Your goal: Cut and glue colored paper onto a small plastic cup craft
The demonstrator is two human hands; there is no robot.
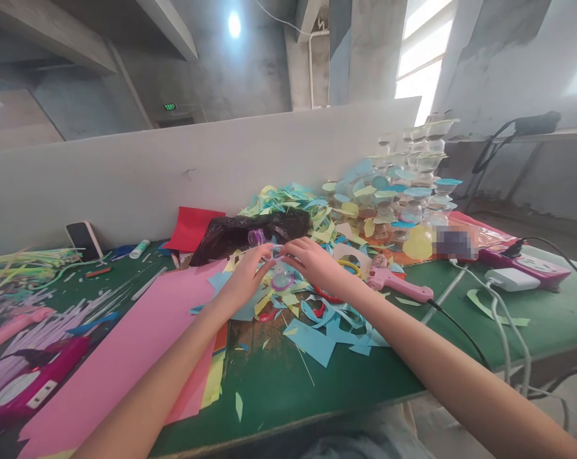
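Near the middle of the table, my left hand (250, 273) and my right hand (312, 260) meet with fingers bent around a small clear plastic cup (282, 278). The cup has a purple-looking edge, and my fingers cover its upper part. Blue and yellow paper scraps (314, 341) lie beneath and around both hands. A pink hot glue gun (400, 285) rests to the right, beyond my right forearm. Red curved pieces (269, 315), possibly scissor handles, show among the scraps. Pink paper sheets (159, 325) spread under my left forearm.
Stacked clear cups with paper discs (426, 166) rise at the back right. A power strip (532, 268) with cables sits on the right. Behind the hands lies a black plastic bag (288, 223). At left are a phone (84, 240) and pale plastic strips (73, 319).
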